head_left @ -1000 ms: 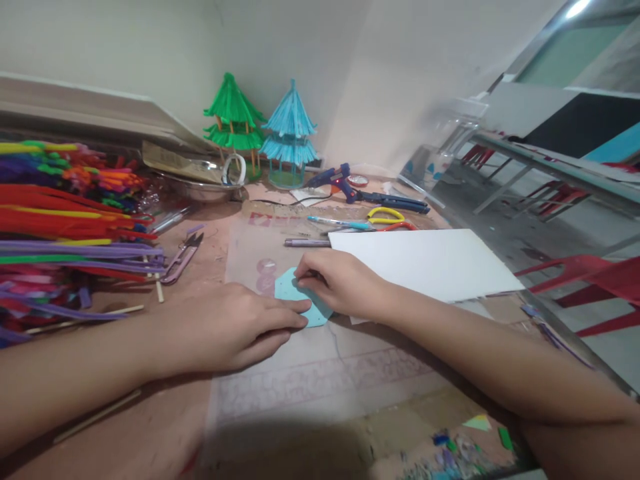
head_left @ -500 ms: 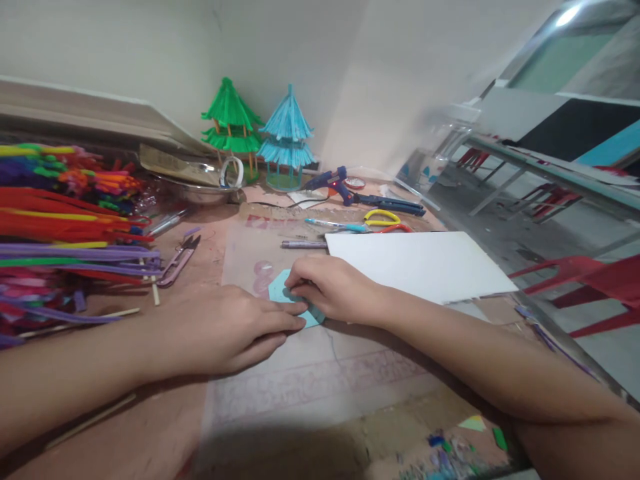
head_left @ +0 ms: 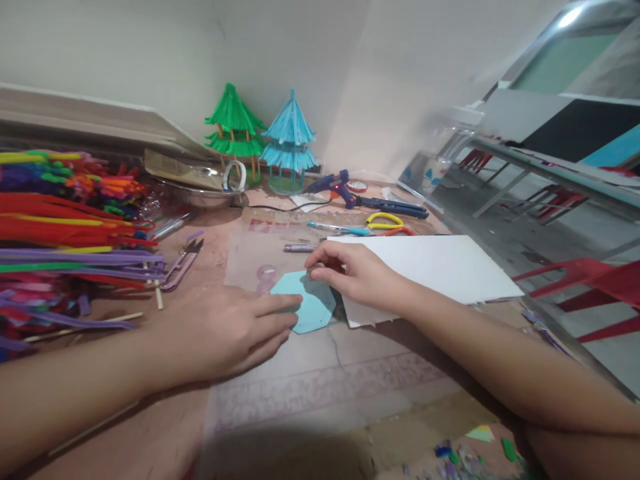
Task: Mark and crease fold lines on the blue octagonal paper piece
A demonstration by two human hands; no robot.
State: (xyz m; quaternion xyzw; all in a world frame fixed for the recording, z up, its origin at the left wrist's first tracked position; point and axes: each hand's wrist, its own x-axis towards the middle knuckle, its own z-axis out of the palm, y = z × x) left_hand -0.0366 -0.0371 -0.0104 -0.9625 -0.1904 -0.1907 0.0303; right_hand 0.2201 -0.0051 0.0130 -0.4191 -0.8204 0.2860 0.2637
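A light-blue hexagonal piece (head_left: 310, 303) lies flat on the work surface between my hands. My left hand (head_left: 240, 327) is open, palm down, its outstretched fingertips resting on the piece's left side. Over the upper right edge of the hexagon, my right hand (head_left: 350, 270) is closed in a pinch. Something small and dark shows between its thumb and forefinger, too unclear to name. Small dark dots are visible on the blue piece near its edges. A white board (head_left: 440, 267) lies partly under my right hand and forearm.
Bundles of coloured pipe cleaners (head_left: 65, 227) fill the left side, with thread snips (head_left: 183, 265) beside them. Behind stand a green pagoda model (head_left: 234, 127), a blue one (head_left: 291, 137), a metal bowl (head_left: 195, 193) and a glue gun (head_left: 333, 187). Yellow-handled pliers (head_left: 385, 220) lie behind the board.
My right hand has lifted up and to the right, uncovering most of the blue hexagon. My left hand has shifted slightly left, its fingers spreading a little.
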